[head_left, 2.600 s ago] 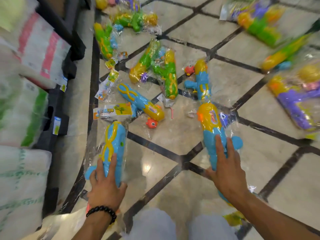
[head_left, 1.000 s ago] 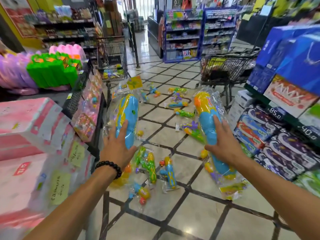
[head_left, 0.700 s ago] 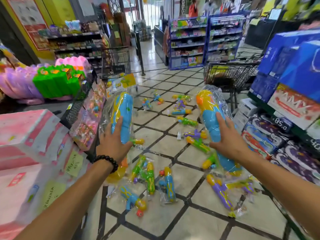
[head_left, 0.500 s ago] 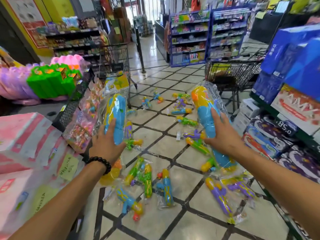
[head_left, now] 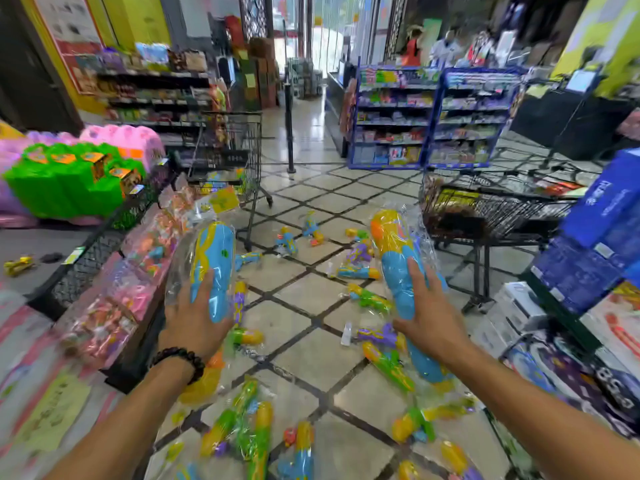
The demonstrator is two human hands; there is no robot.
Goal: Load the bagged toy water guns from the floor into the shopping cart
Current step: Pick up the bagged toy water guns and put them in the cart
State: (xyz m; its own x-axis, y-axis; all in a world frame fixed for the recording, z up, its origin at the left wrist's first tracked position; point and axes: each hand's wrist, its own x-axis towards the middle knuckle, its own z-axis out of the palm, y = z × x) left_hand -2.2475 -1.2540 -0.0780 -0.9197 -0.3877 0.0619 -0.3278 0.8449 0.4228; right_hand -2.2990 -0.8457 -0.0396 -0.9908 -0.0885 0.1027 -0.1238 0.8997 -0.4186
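The person is standing in the shop aisle and is holding one bagged water gun in each hand, both lifted off the floor at abt chest height. The left hand [head_left: 194,318] is gripping the blue-and-yellow gun [head_left: 213,268] around its lower body, fingers wrapped over the plastic bag, w/ the header card pointing up toward 12 o'clock; I think it is held upright so the loose bag is not dragging. The right hand [head_left: 427,315] is grasping the blue-and-orange gun [head_left: 398,268] at its middle, fingers spread and curled on the barrel, orange tip leaning to 11 o'clock, and the tail is hanging below the wrist. Two carts are in view: the left cart [head_left: 227,152] at abt 11 o'clock, w/ some packs already inside, and the right cart [head_left: 485,209] at abt 2 o'clock. Which one is the target I cannot tell. Many more bagged guns [head_left: 258,433] are lying scattered on the tiled floor [head_left: 304,362] at 6 o'clock and further ahead, so the job looks far from finished. Taking two at once is probably for saving trips.
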